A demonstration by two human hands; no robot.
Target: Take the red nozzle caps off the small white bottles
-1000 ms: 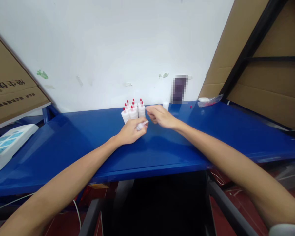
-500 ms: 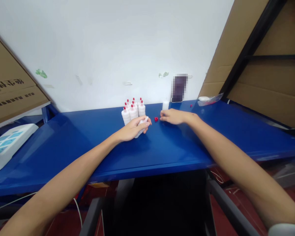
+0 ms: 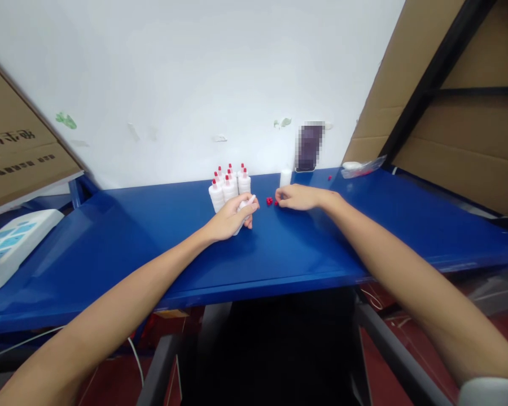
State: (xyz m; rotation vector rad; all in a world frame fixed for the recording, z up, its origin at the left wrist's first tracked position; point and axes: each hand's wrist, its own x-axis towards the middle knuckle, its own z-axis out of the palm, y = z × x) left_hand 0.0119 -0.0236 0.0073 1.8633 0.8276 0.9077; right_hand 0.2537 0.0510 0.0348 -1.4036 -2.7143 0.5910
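My left hand (image 3: 232, 217) is wrapped around a white squeeze bottle (image 3: 242, 213), which tilts so its bare pointed nozzle (image 3: 250, 199) sticks up to the right past my thumb. My right hand (image 3: 298, 197) rests low over the table, its fingers bent and pinched at a small red cap (image 3: 276, 203). A little cluster of red caps (image 3: 269, 201) lies just left of those fingertips. Behind my left hand, several white bottles (image 3: 217, 197) with red-tipped nozzles stand upright in a tight group. A plain white bottle (image 3: 285, 177) stands behind my right hand.
A phone with a blurred screen (image 3: 309, 149) leans on the wall. Farther right on the blue table (image 3: 152, 237) lie a single red cap (image 3: 329, 177) and a clear plastic bag (image 3: 364, 167). A white device with blue panels (image 3: 21, 242) sits at the left edge.
A red cap now shows at my right fingertips, slightly apart from the cluster. My left hand stays around its bottle. The whole view has shifted slightly.
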